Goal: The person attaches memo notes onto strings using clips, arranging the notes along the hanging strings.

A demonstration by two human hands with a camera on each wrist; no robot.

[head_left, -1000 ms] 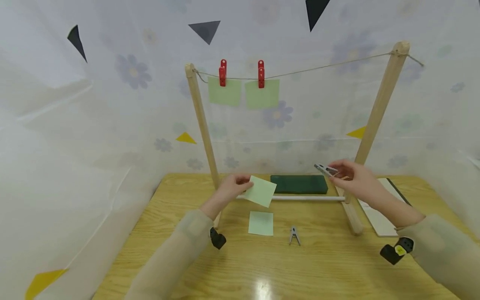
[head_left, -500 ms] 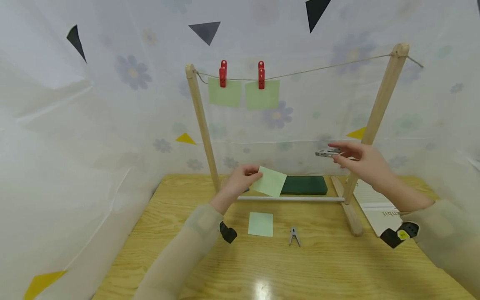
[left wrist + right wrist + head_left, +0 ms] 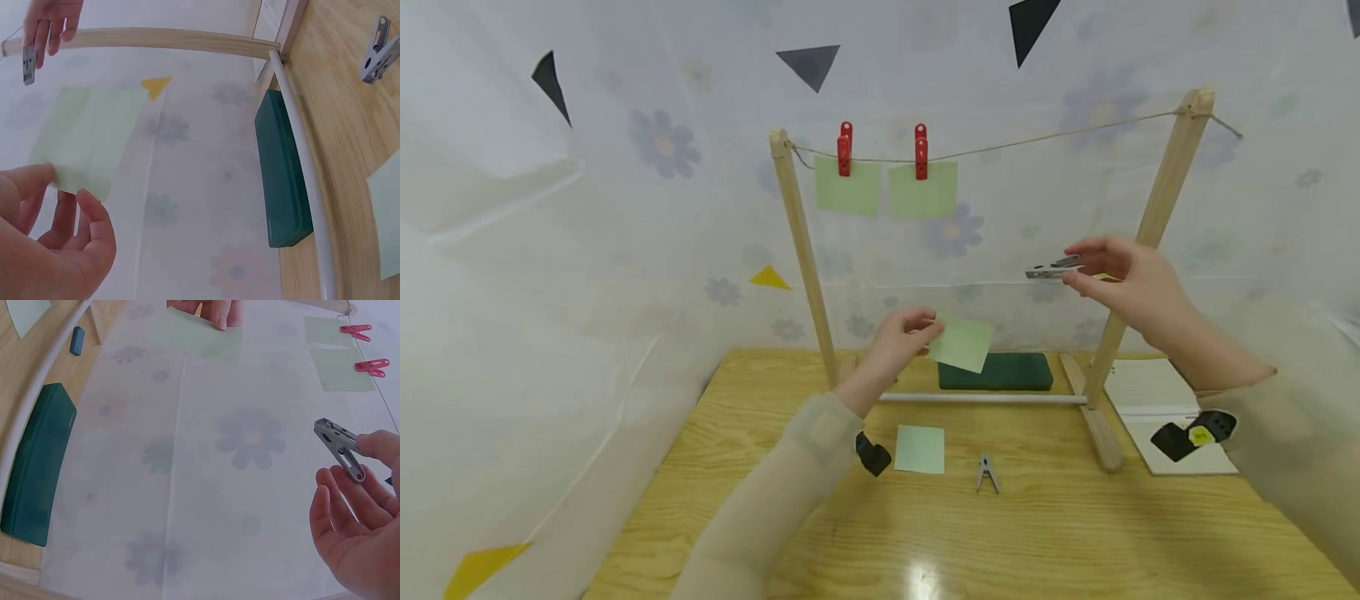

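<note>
Left hand (image 3: 901, 333) raised over the table (image 3: 1037, 533), thumb and fingers pinching one corner of a pale green paper note (image 3: 962, 343); note hanging free in the air, just in front of the dark green block (image 3: 996, 372), well below the string (image 3: 1060, 133). On the string, toward the left post (image 3: 801, 250): two red pegs (image 3: 846, 150) each holding a green note, with a long bare stretch of string running to the right post (image 3: 1150, 225). On the table below: another green note (image 3: 920, 449) and a grey peg (image 3: 987, 472), apart from each other. Right hand (image 3: 1131, 279) near the right post, fingertips gripping a grey metal peg (image 3: 1052, 267), level, nose pointing left. Compared with half a second ago: both hands higher, note and metal peg lifted closer to the string.
</note>
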